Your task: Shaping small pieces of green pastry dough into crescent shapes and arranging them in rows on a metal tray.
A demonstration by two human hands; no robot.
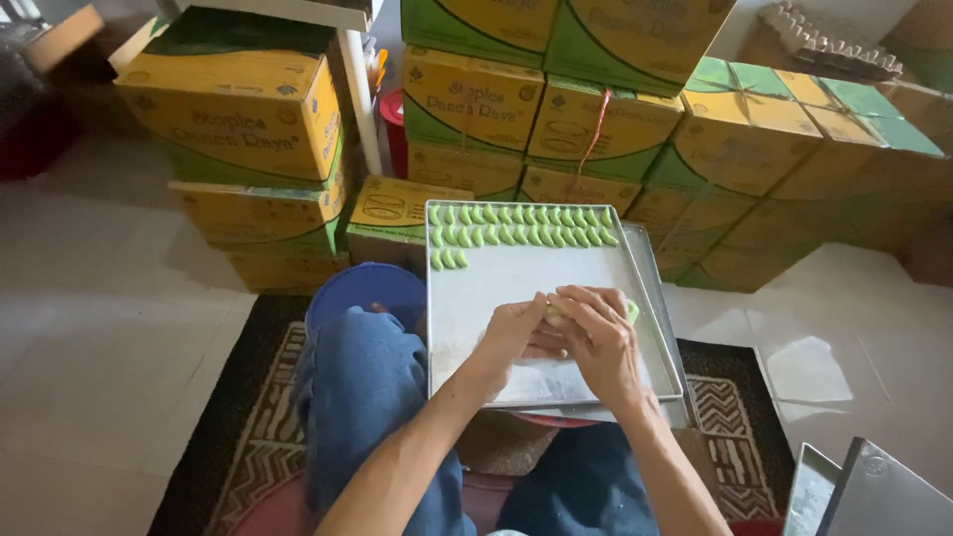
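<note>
Left hand (518, 333), right hand (596, 333) pressed together — pinching green dough piece (632, 311) over tray (516, 283).

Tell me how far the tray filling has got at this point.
Early on. Two full rows of green dough pieces and the start of a third sit along the far edge of the metal tray. The left hand and right hand meet over the tray, pinching another pale piece. Most of the tray is bare.
</note>
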